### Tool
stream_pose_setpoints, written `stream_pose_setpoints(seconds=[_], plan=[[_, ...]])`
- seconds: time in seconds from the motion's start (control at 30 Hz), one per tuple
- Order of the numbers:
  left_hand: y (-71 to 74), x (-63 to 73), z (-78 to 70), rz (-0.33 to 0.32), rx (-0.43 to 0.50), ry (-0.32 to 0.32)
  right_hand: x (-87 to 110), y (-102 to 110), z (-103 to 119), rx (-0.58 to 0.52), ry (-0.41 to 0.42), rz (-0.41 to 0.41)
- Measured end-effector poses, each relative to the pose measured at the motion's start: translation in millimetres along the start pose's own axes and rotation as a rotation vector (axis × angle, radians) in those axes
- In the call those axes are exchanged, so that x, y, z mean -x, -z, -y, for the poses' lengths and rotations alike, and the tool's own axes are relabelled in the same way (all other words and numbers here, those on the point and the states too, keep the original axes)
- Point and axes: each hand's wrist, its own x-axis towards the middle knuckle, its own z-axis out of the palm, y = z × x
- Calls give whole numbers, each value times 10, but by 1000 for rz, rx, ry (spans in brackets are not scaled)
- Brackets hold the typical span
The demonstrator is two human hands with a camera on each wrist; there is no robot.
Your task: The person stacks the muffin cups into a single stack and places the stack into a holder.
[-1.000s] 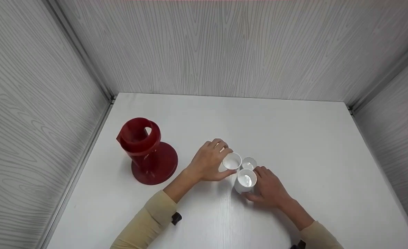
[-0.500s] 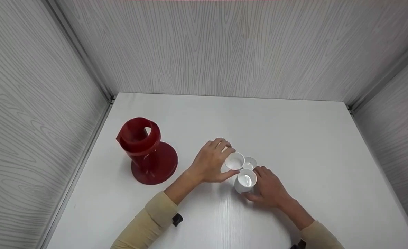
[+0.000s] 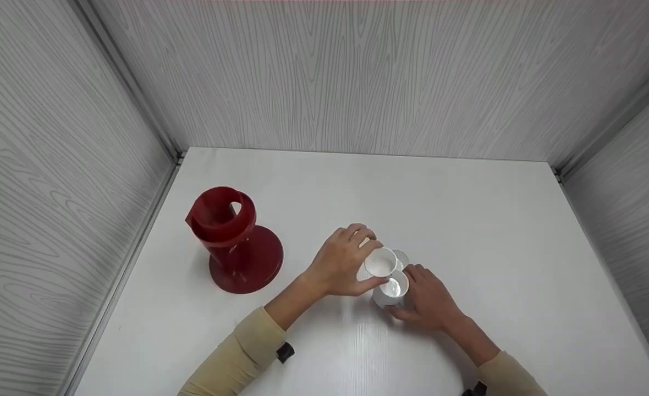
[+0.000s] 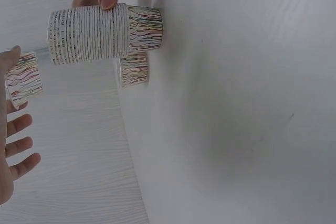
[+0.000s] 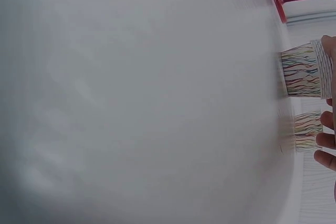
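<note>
A tall nested stack of paper cups (image 3: 388, 297) with thin coloured wavy lines stands upright on the white table. My right hand (image 3: 432, 301) grips this stack from the right. One more paper cup (image 3: 380, 264) is held by its sides between the thumb and fingers of my left hand (image 3: 336, 268); it is raised off the table, its mouth up. In the left wrist view that held cup (image 4: 24, 80) is apart from the stack (image 4: 89, 35), level with its upper part. Behind the stack a single cup (image 3: 402, 257) stands on the table, partly hidden in the head view.
A red plastic stand (image 3: 247, 267) with a round base and a wide, open-topped holder stands at the left of the table (image 3: 467, 220). Pale wood-grain panels (image 3: 357, 77) rise at the back and both sides.
My left hand has moved right and slightly nearer with its cup, which now overlaps the stack's rim and the single cup in the head view. My right hand and the stack have stayed still.
</note>
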Motion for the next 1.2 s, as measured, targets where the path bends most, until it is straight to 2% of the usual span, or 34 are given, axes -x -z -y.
stream_pose_setpoints(seconds=[0.27,0.5,0.93,1.2], plan=[[-9,-6,-69,-3,11,-21,7,7,-2,-5,-20,29],[-51,-2,-123,-33,55,-42,2,0,-20,28,11,-4],[-175,11,-232,-2,65,-58,22,-2,-6,3,-21,30],[-225,12,-234,10,42,-60,12,3,3,13,-40,45]])
